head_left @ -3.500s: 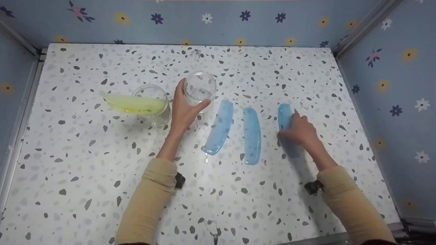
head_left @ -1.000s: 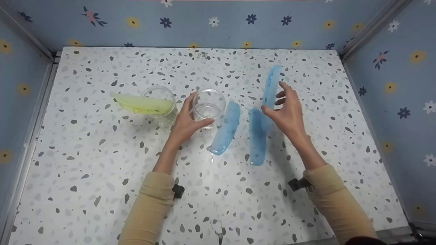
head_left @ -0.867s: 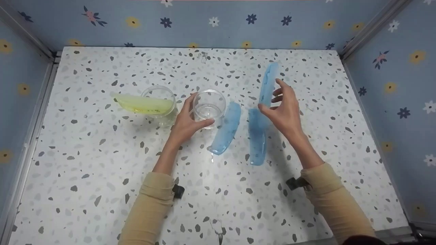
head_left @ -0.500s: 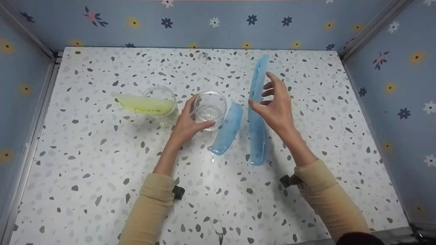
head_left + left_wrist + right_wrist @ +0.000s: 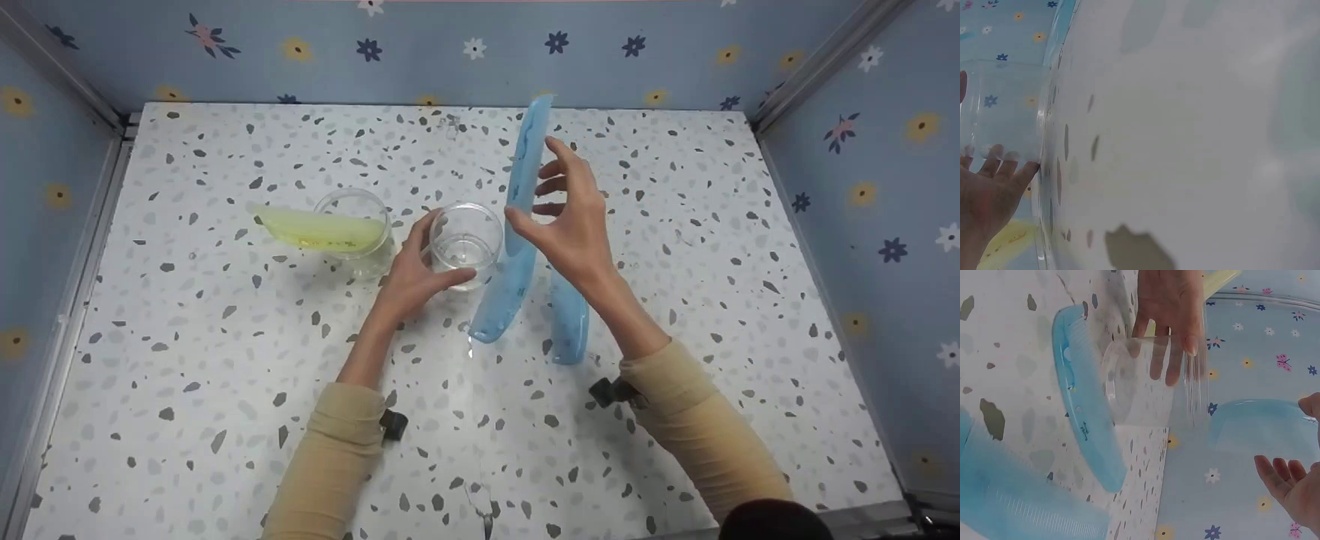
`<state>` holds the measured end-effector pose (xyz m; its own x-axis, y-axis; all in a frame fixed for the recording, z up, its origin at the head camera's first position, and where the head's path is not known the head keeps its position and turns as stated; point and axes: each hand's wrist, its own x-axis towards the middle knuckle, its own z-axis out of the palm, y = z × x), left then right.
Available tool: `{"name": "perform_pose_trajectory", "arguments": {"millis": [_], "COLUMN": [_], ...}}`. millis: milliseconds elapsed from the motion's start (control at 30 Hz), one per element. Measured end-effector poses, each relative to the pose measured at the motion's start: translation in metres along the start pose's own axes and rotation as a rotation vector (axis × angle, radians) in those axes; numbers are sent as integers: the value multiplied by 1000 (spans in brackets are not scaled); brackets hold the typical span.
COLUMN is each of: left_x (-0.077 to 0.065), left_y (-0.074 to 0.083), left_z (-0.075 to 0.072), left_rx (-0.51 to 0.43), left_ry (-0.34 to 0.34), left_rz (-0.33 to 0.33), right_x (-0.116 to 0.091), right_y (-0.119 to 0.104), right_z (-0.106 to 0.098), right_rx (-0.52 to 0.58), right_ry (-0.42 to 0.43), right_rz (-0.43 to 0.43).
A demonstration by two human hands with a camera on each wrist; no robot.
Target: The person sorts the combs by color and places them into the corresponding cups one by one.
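My left hand holds a clear jar upright on the table, thumb on the near side and fingers round the far side. In the left wrist view its fingers lie against the jar wall. My right hand pinches a light blue comb by its edges, raised above the table, just right of the jar. Two more blue combs lie below: one comb beside the jar, partly covered by the raised comb, and another comb partly hidden by my right arm.
Left of my left hand stands a second clear jar. A yellow-green comb slants from its mouth out to the left. The speckled white table is bounded by flowered blue panels at the back and sides.
My right hand takes up the rightmost blue comb, lifts it and carries it left over the others toward the jar. My left hand and its jar come slightly nearer, then stay almost still.
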<state>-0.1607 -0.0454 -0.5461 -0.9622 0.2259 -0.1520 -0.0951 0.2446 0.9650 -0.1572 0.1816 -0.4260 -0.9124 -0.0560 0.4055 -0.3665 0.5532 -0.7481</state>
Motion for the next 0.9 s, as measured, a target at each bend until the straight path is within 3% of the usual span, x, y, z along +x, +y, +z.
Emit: {"name": "perform_pose_trajectory", "arguments": {"millis": [400,633,900], "left_x": [-2,-2,-3], "left_y": [-2,0,-1], "left_z": [-2,-2,-3], "left_rx": [-19,7,0], "left_ry": [-22,-37,-39], "left_rz": [49,10,21], "right_x": [2,1,-4], "right_y": [-12,-11,-7], "right_z": [29,36,43], "right_rx": [20,9,3], "right_ry": [-71,-104,-144], "right_rz": [-47,-51,-55]}}
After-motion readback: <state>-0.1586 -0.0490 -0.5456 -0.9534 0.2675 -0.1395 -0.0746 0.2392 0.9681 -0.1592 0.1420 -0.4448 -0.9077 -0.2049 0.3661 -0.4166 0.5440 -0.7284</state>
